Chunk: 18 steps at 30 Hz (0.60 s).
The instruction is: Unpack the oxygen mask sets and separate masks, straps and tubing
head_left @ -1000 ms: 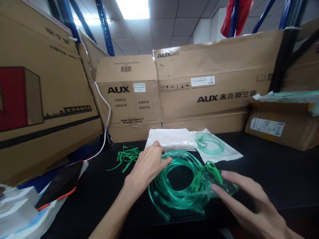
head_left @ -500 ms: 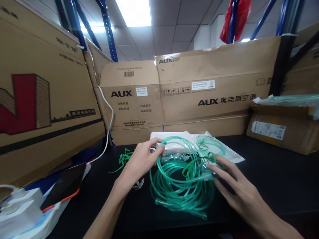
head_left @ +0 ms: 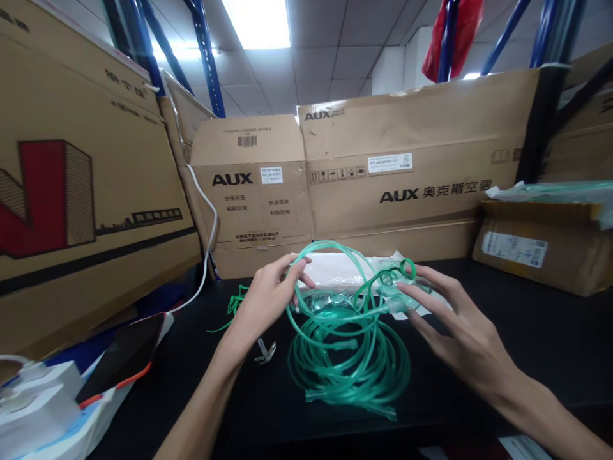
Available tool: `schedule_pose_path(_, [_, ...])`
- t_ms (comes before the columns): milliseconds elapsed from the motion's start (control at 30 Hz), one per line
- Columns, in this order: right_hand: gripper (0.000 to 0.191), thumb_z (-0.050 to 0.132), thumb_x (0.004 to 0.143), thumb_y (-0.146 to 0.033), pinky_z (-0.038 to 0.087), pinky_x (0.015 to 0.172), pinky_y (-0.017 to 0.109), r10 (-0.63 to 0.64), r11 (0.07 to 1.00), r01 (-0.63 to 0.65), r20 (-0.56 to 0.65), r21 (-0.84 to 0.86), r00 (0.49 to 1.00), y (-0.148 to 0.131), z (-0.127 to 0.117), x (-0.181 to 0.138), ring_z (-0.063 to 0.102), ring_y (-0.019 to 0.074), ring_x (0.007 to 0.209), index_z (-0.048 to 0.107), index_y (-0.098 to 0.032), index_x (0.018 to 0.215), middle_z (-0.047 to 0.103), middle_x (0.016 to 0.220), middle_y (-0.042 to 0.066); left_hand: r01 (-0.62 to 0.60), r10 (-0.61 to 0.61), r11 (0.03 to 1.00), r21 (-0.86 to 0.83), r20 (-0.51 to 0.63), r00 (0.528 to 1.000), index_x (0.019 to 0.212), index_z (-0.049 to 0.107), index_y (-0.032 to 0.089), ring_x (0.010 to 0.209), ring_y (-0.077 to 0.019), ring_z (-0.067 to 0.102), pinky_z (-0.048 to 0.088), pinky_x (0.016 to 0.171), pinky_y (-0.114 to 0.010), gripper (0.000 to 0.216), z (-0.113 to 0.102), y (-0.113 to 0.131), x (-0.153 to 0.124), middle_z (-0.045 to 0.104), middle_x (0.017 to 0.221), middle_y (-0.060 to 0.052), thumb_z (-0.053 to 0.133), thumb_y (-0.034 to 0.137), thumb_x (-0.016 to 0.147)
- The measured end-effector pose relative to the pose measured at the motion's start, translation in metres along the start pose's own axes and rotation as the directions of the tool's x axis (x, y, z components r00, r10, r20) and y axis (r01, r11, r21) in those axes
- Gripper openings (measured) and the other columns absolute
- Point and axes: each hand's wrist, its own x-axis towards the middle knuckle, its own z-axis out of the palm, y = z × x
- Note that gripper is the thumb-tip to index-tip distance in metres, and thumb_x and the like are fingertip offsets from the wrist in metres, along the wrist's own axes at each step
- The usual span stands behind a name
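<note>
My left hand (head_left: 275, 289) is closed on the left side of a raised loop of green plastic tubing (head_left: 330, 245). On the right, my right hand (head_left: 445, 306) grips a clear green oxygen mask (head_left: 400, 299) joined to that tubing, its green elastic strap (head_left: 408, 268) looping above the fingers. The mask is partly hidden by the fingers. Below both hands a pile of coiled green tubing (head_left: 349, 377) with clear end connectors lies on the black table (head_left: 268, 409). Behind it are clear plastic parts (head_left: 330, 300) and a white packet (head_left: 330, 268).
Green straps (head_left: 234, 303) and a small metal clip (head_left: 265, 351) lie left of the coils. A phone (head_left: 127, 354) and white plugs (head_left: 41, 396) are at far left. Cardboard panels (head_left: 402, 147) wall the back. An opened carton (head_left: 541, 246) stands at right.
Both hands have risen slightly, lifting the tubing loop and the mask off the pile. The coiled tubing below stays on the table.
</note>
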Motion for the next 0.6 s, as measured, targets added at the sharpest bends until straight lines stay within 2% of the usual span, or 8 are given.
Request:
schedule_pose_path(67, [0.057, 0.057, 0.093, -0.002, 0.055, 0.104, 0.044, -0.013, 1.000, 0.013, 0.006, 0.006, 1.000, 0.004, 0.001, 0.003, 0.057, 0.0256, 0.126, 0.048, -0.028, 0.143, 0.050, 0.140, 0.012, 0.027, -0.033, 0.989, 0.142, 0.039, 0.999, 0.116, 0.069, 0.022, 0.089, -0.0264, 0.072, 0.053, 0.082, -0.036, 0.048, 0.002, -0.008, -0.003, 0.076, 0.111, -0.008, 0.039, 0.056, 0.100])
schedule_pose_path(133, [0.060, 0.056, 0.093, -0.001, 0.053, 0.106, 0.048, -0.038, 0.999, 0.038, 0.008, 0.010, 0.999, 0.009, 0.001, 0.009, 0.055, 0.0273, 0.130, 0.046, -0.030, 0.145, 0.049, 0.142, 0.012, 0.039, -0.050, 0.977, 0.209, 0.049, 0.998, 0.122, 0.069, 0.021, 0.114, -0.0350, 0.064, 0.047, 0.096, -0.045, 0.048, 0.006, -0.014, -0.007, 0.071, 0.126, -0.011, 0.049, 0.056, 0.095])
schedule_pose_path(200, [0.063, 0.056, 0.093, -0.001, 0.051, 0.108, 0.051, -0.070, 0.997, 0.070, 0.009, 0.013, 0.998, 0.014, -0.001, 0.015, 0.053, 0.0292, 0.133, 0.044, -0.031, 0.147, 0.048, 0.144, 0.011, 0.020, -0.039, 0.968, 0.251, 0.072, 0.997, 0.133, 0.062, 0.021, 0.126, -0.0358, 0.057, 0.042, 0.103, -0.048, 0.052, 0.009, -0.014, -0.008, 0.063, 0.137, -0.012, 0.051, 0.055, 0.095])
schedule_pose_path(367, [0.074, 0.060, 0.090, 0.001, 0.052, 0.108, 0.051, -0.116, 0.993, 0.116, -0.011, -0.031, 0.993, 0.016, -0.007, 0.014, 0.054, 0.0302, 0.132, 0.040, -0.038, 0.151, 0.048, 0.145, 0.007, -0.122, 0.062, 0.941, 0.317, 0.193, 0.979, 0.138, 0.057, 0.020, 0.130, -0.0315, 0.053, 0.040, 0.107, -0.044, 0.055, 0.019, -0.001, 0.017, 0.061, 0.139, -0.012, 0.054, 0.055, 0.095])
schedule_pose_path(500, [0.081, 0.065, 0.085, 0.004, 0.054, 0.107, 0.047, -0.101, 0.993, 0.095, -0.086, -0.069, 0.991, 0.017, -0.009, -0.012, 0.057, 0.0297, 0.128, 0.044, -0.043, 0.147, 0.047, 0.147, 0.003, -0.216, 0.084, 0.901, 0.377, 0.336, 0.938, 0.126, 0.064, 0.018, 0.121, -0.0306, 0.059, 0.046, 0.102, -0.045, 0.048, 0.037, 0.004, 0.050, 0.067, 0.126, -0.013, 0.070, 0.046, 0.088])
schedule_pose_path(600, [0.081, 0.070, 0.081, 0.003, 0.055, 0.105, 0.049, -0.029, 1.000, 0.028, -0.112, -0.011, 0.993, 0.023, -0.007, -0.036, 0.056, 0.0326, 0.128, 0.050, -0.044, 0.143, 0.046, 0.148, 0.001, -0.263, 0.074, 0.868, 0.422, 0.412, 0.908, 0.117, 0.065, 0.016, 0.110, -0.0259, 0.064, 0.051, 0.095, -0.047, 0.033, 0.046, 0.002, 0.065, 0.066, 0.121, -0.010, 0.066, 0.038, 0.093])
